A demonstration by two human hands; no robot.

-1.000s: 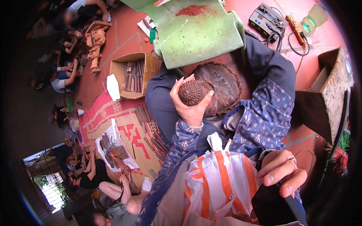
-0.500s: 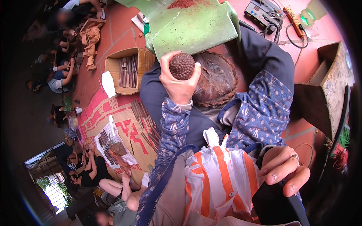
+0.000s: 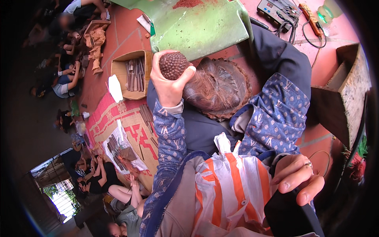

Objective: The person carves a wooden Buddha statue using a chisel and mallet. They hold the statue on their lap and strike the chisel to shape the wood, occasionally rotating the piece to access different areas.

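Note:
My left hand (image 3: 170, 87) is wrapped round the knobbly, rounded head (image 3: 173, 66) of a dark brown wood carving (image 3: 217, 89), which lies tilted between my legs. Its smooth, folded body and scalloped rim stretch to the right of the head. My right hand (image 3: 295, 173), with a ring on one finger, is close to my body at the lower right. Its bent fingers rest over the edge of a smooth black object (image 3: 292, 213), whose kind I cannot make out. The palm side of that hand is hidden.
A green plastic chair piece (image 3: 201, 31) with reddish dust lies ahead. A cardboard box (image 3: 118, 67) of chisel-like tools stands left, near a mat (image 3: 138, 134). A control box (image 3: 274, 14) with cables and a power strip (image 3: 310, 19) are far right, beyond a wooden box (image 3: 345, 94). People sit left.
My left hand has moved left with the carving's head, so the carving leans further left and more of its body shows. My right hand has stayed in place.

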